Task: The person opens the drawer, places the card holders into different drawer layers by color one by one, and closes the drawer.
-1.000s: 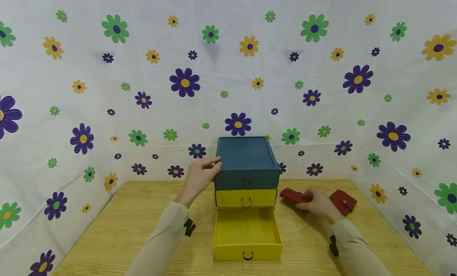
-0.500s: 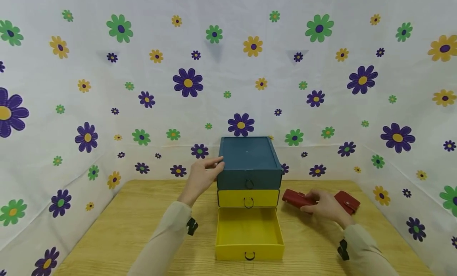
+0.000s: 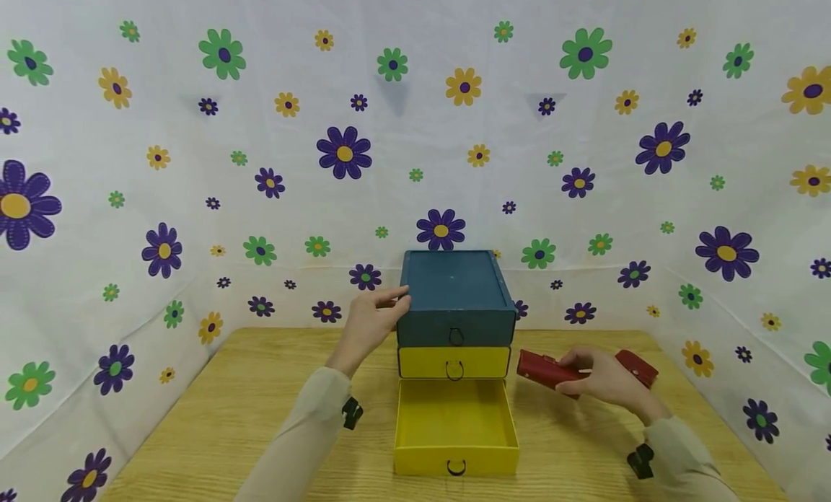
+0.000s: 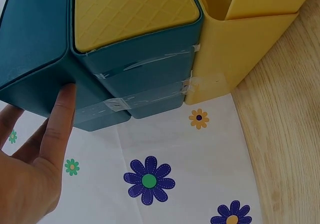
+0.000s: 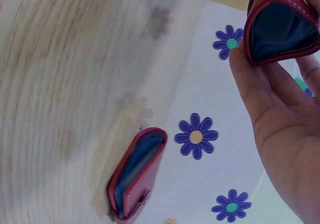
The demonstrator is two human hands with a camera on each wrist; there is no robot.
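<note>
My right hand (image 3: 610, 381) grips a red leather case (image 3: 544, 368) to the right of the drawer unit. In the right wrist view, the case's end gapes and shows a blue lining (image 5: 280, 33). A second red leather case (image 3: 638, 367) with a snap lies on the table beyond that hand, partly hidden by it in the head view. My left hand (image 3: 366, 327) touches the left side of the blue top section (image 3: 457, 282) with extended fingers, and the left wrist view shows a fingertip (image 4: 66, 96) against its wall. Under it, the bottom yellow drawer (image 3: 456, 461) is pulled out, with nothing inside.
Between the blue section and the pulled-out drawer is a pushed-in yellow drawer (image 3: 422, 362) with a ring handle. Clear tape (image 4: 150, 98) joins the sections at the side. A white flowered cloth (image 3: 292, 206) surrounds the wooden table (image 3: 260, 401) behind and on both sides.
The right hand has shifted rightward and a little nearer with the red leather case, which shows more of its length. The left hand keeps its place on the unit. The head view has turned slightly left.
</note>
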